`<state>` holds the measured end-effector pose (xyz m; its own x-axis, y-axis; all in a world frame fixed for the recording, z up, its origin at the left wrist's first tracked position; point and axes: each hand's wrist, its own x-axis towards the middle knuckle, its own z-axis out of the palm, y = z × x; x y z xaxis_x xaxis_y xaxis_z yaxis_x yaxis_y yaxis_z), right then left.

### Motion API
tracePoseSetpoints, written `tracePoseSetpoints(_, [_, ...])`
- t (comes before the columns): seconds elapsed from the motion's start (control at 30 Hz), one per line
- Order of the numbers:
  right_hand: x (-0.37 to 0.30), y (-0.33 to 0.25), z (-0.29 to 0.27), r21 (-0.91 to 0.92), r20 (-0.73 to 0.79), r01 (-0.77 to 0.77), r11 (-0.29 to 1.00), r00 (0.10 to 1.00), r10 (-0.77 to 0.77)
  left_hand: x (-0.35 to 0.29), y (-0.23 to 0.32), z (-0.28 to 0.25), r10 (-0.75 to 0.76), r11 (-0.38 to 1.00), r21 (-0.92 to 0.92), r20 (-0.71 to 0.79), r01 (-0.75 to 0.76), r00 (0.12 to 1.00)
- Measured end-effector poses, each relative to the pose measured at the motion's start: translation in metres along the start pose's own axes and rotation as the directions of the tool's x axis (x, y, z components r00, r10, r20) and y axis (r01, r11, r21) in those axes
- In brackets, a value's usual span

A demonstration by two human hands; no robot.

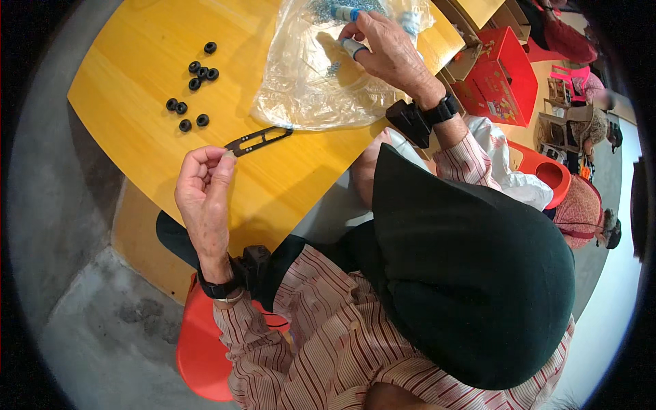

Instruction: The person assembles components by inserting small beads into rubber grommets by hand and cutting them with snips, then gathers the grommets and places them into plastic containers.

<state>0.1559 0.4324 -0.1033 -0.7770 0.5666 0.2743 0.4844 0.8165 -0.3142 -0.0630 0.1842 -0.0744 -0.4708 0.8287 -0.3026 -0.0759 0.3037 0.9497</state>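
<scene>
The left hand pinches one end of a black plate between thumb and forefinger; the plate points away from those fingertips to their right, slots showing, near the bag. Nine black rings lie scattered on the table beyond the left fingers. The right hand is over the clear bag, wraps on two fingers. Those fingertips stand apart; whether the curled fingers grip anything, I cannot tell. Small bluish bits lie beside them.
</scene>
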Motion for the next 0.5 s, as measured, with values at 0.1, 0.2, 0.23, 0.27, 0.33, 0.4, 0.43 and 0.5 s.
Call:
tracePoseSetpoints(0.1, [-0.002, 0.000, 0.002, -0.014, -0.002, 0.025, 1.000, 1.000, -0.025, -0.001, -0.002, -0.002, -0.002, 1.000, -0.003, 0.003, 0.002, 1.000])
tracePoseSetpoints(0.2, [-0.010, 0.007, 0.001, 0.098, -0.067, 0.017, 0.995, 0.998, -0.010, -0.003, -0.004, -0.001, 0.005, 1.000, -0.012, 0.000, -0.005, 1.000])
tracePoseSetpoints(0.23, [-0.012, 0.010, 0.001, 0.063, -0.076, 0.031, 0.998, 0.997, -0.026, -0.004, -0.004, -0.001, 0.008, 1.000, -0.013, -0.005, -0.009, 1.000])
tracePoseSetpoints(0.27, [-0.014, 0.013, 0.000, 0.028, -0.084, 0.044, 0.999, 0.996, -0.042, -0.005, -0.004, -0.002, 0.007, 1.000, -0.012, -0.005, -0.007, 1.000])
tracePoseSetpoints(0.33, [-0.016, 0.017, -0.003, -0.092, -0.023, 0.080, 0.993, 0.996, -0.083, -0.007, -0.004, -0.002, -0.009, 1.000, -0.018, -0.009, 0.008, 1.000])
tracePoseSetpoints(0.4, [-0.018, 0.016, -0.003, -0.210, 0.043, 0.122, 0.970, 0.992, -0.115, -0.009, -0.004, -0.001, -0.014, 0.999, -0.050, -0.004, 0.013, 1.000])
tracePoseSetpoints(0.43, [-0.019, 0.014, -0.001, -0.191, 0.033, 0.126, 0.973, 0.992, -0.122, -0.010, -0.004, -0.001, -0.017, 0.996, -0.083, -0.001, 0.017, 1.000])
tracePoseSetpoints(0.5, [-0.020, 0.010, 0.000, -0.171, 0.024, 0.132, 0.976, 0.991, -0.129, -0.010, -0.007, -0.001, -0.028, 0.994, -0.105, 0.003, 0.028, 1.000])
